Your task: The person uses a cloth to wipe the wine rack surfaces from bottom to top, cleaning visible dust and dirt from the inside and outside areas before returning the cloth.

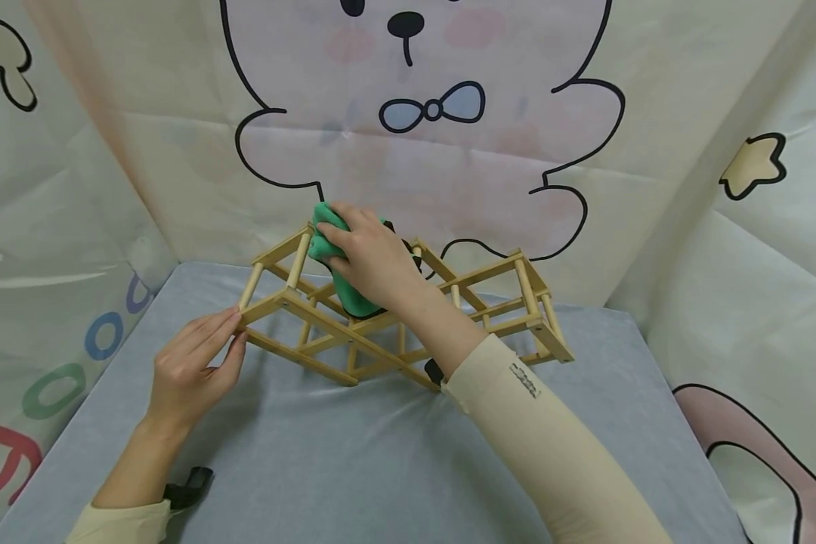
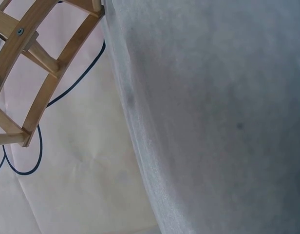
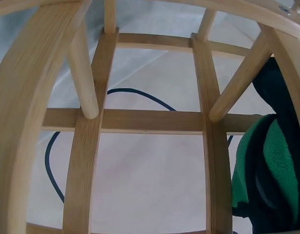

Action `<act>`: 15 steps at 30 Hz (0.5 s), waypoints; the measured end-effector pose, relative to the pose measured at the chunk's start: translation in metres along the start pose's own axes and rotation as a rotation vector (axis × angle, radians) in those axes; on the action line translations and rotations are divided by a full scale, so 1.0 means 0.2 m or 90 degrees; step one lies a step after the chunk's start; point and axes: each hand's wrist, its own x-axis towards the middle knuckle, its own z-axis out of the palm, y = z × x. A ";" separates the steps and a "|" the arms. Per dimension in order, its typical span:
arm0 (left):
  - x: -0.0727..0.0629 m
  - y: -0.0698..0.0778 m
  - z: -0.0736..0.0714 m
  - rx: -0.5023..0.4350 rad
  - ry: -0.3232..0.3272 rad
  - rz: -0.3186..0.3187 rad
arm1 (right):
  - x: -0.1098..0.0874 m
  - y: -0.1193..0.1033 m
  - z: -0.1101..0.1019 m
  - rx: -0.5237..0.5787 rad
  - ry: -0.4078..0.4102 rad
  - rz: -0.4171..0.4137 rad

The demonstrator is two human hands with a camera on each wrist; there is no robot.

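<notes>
A folding wooden rack (image 1: 329, 324) of pale slats and round dowels stands in a zigzag across the table. At its left end my left hand (image 1: 190, 370) pinches a slat corner between thumb and fingers. My right hand (image 1: 374, 253) grips a bunched green cloth (image 1: 353, 296) with dark edging against the rack's upper left-middle part. In the left wrist view, part of the rack (image 2: 74, 46) shows at upper left, the hand out of sight. Crossing slats of the rack (image 3: 150, 121) fill the right wrist view, with the cloth (image 3: 281, 151) behind them at right.
A grey-blue cloth covers the table (image 1: 326, 468). Behind it hangs a pale backdrop (image 1: 435, 166) with a cartoon bear, and printed sheets line both sides. A black wrist mount (image 1: 189, 487) sits at my left cuff.
</notes>
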 end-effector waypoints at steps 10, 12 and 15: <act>0.00 -0.01 -0.01 -0.002 -0.003 0.000 | 0.02 0.01 0.01 -0.024 -0.080 0.048; 0.00 -0.01 -0.01 -0.003 -0.004 0.001 | 0.01 0.01 0.02 -0.038 -0.094 0.058; 0.00 -0.01 -0.01 -0.003 -0.006 0.004 | 0.01 0.00 0.02 -0.051 -0.116 0.071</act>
